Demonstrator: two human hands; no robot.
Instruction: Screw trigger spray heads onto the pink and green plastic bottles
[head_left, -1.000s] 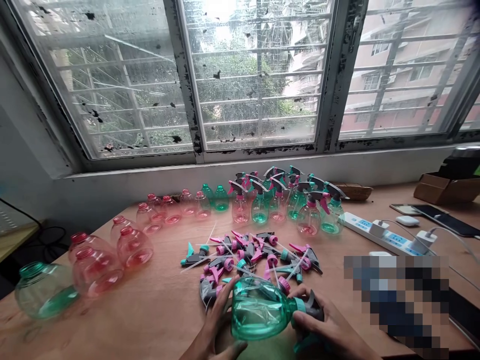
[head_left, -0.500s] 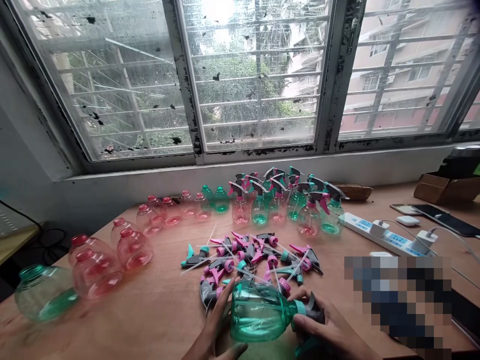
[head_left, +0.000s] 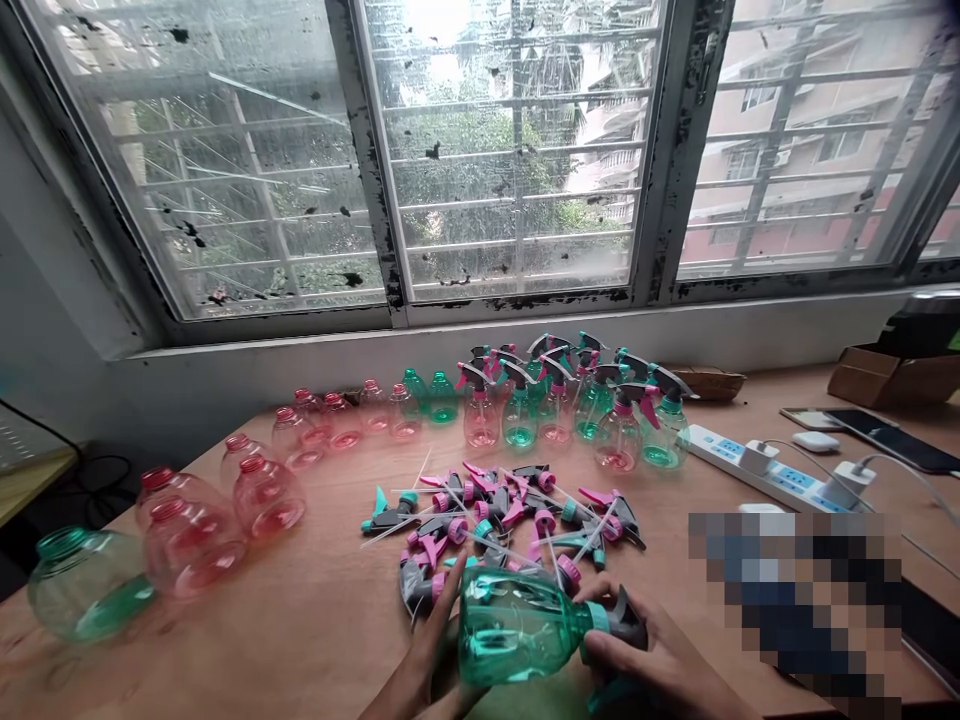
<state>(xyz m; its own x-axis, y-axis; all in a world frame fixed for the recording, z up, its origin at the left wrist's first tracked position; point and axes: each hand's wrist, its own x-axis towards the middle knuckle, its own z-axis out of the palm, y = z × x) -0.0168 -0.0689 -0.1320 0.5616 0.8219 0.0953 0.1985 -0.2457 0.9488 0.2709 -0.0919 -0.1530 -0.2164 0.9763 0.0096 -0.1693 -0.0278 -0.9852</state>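
Observation:
A green spray bottle [head_left: 517, 625] lies on its side in the air near the table's front edge, its base to the left. My left hand [head_left: 427, 655] is closed around the base end, with part of the fingers behind the bottle. At the neck, my right hand [head_left: 656, 645] grips the teal collar [head_left: 598, 618] of the grey spray head [head_left: 628, 622], thumb on the near side. Just beyond both hands lies a pile of loose pink, teal and grey spray heads [head_left: 514, 500] with thin clear tubes.
Several pink open bottles [head_left: 196, 555] and a green open bottle [head_left: 90, 590] line the left side. Bottles with heads fitted [head_left: 556, 415] stand at the back. To the right are a power strip [head_left: 772, 470], phones [head_left: 900, 440] and a cardboard box [head_left: 896, 380].
The bottle has turned a little about its length and shifted slightly left. My left thumb, seen below the bottle before, has moved in against its underside. My right hand keeps its grip.

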